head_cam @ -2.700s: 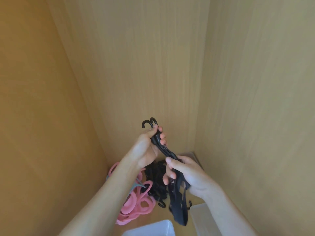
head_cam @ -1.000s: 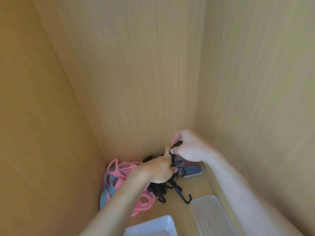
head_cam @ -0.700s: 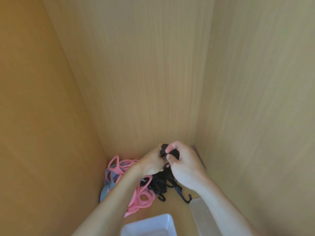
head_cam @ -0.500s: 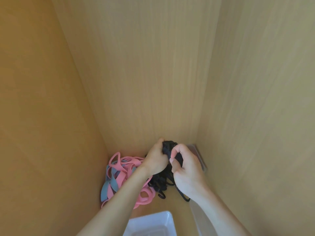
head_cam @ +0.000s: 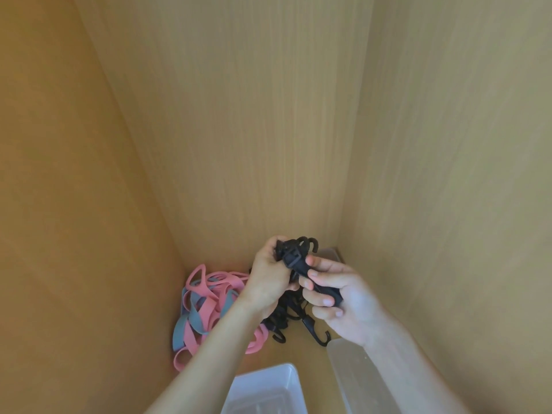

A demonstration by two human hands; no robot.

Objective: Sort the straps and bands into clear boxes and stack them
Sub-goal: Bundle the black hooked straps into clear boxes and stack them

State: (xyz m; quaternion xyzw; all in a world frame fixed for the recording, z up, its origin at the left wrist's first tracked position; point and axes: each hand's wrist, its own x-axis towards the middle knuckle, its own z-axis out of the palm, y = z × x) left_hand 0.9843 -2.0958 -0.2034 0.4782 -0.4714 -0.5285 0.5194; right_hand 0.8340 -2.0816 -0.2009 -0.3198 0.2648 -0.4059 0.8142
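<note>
- Gripping one black strap [head_cam: 294, 259] with both hands, held up above the cabinet floor [head_cam: 298, 352] near the back right corner.
- Left hand [head_cam: 268, 280]: fingers clenched round the bunched upper part of the strap. Its hooks [head_cam: 310, 242] stick up just past the fist.
- Right hand [head_cam: 346, 300]: thumb and curled fingers pinch the lower run of the same strap, just beside the left hand.
- Strap pile [head_cam: 283, 313]: more black straps lie on the floor under the hands, partly hidden by them. A loose hook [head_cam: 322, 339] pokes out toward the camera.
- Bands [head_cam: 206, 309]: pink and blue-grey loops in a tangled heap against the left wall [head_cam: 74, 204], just beside the strap pile. Cannot tell whether the two heaps touch.
- Near box [head_cam: 268, 389]: clear, open, at the bottom edge between the forearms. Contents too blurred to make out.
- Clear piece [head_cam: 352, 372]: under the right forearm. Cannot tell whether it is a box or a lid.
- Far box [head_cam: 328, 253]: clear, in the back corner behind the hands, mostly hidden.
</note>
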